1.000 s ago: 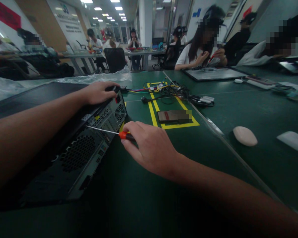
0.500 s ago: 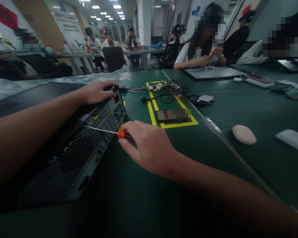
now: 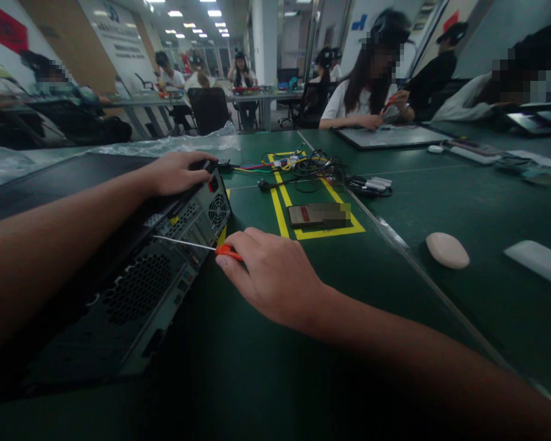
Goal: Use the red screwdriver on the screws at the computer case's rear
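A black computer case [image 3: 133, 343] lies on the left of the table, its metal back panel turned towards the right. My left hand [image 3: 177, 173] grips the case's far top corner, fingers bent over the edge by the power socket. In my right hand [image 3: 275, 275] is a screwdriver [image 3: 224, 250] with an orange and dark handle, held between thumb and fingers. Its long thin shaft points left, and the tip meets the back panel near the upper edge, above the honeycomb vent [image 3: 140, 288]. Whether a screw sits under the tip is too small to tell.
Beyond my right hand a phone [image 3: 316, 215] lies inside yellow tape. Tangled cables [image 3: 319, 165] lie behind it. A pale rounded mouse-like object [image 3: 447, 250] and a white bar [image 3: 542, 263] are on the right. Crumpled clear plastic [image 3: 174, 144] lies behind the case. Co-workers sit across the table.
The screwdriver handle has turned in my right hand and shows more orange, while its tip stays on the panel. My left hand keeps its place. The view has shifted slightly.
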`<act>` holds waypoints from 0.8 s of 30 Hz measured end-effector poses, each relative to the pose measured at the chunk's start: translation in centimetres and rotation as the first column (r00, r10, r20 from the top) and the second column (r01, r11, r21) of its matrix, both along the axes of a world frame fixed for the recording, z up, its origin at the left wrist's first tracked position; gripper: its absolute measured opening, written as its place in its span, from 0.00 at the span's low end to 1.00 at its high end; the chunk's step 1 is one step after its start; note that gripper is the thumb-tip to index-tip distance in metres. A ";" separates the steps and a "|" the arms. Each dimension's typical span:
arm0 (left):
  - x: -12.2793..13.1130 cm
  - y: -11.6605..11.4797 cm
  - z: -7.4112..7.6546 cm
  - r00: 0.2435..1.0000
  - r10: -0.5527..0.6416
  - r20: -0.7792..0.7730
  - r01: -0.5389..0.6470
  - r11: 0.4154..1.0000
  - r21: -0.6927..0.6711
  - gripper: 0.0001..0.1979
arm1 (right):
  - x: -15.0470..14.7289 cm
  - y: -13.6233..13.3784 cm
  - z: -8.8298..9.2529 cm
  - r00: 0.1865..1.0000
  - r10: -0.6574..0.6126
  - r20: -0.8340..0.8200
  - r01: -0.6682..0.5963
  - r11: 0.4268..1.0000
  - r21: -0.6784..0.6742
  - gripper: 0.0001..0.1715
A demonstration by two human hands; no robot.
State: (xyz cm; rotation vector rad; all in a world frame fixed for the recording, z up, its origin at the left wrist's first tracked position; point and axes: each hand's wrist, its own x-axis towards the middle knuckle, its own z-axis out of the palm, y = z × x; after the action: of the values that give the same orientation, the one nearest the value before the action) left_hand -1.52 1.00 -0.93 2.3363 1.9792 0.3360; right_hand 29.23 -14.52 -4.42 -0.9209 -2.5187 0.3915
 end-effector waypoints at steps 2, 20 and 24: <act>0.0 0.0 0.1 1.000 -0.012 -0.001 0.012 1.000 -0.018 0.49 | 0.0 0.0 -0.1 1.000 0.009 -0.017 -0.010 1.000 -0.016 0.20; -0.2 0.0 0.3 1.000 -0.016 0.004 0.016 0.999 -0.028 0.48 | 0.2 0.1 -0.4 1.000 0.027 -0.002 -0.027 0.999 0.040 0.15; -0.3 0.1 0.3 1.000 -0.025 0.000 0.025 0.999 -0.030 0.49 | 0.1 0.1 -0.3 1.000 0.030 -0.001 -0.030 0.999 0.039 0.16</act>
State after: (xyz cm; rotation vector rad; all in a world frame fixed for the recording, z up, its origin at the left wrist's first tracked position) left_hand -1.81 1.11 -0.65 2.3413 1.9397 0.3027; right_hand 29.37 -14.47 -4.73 -0.8687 -2.5317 0.3510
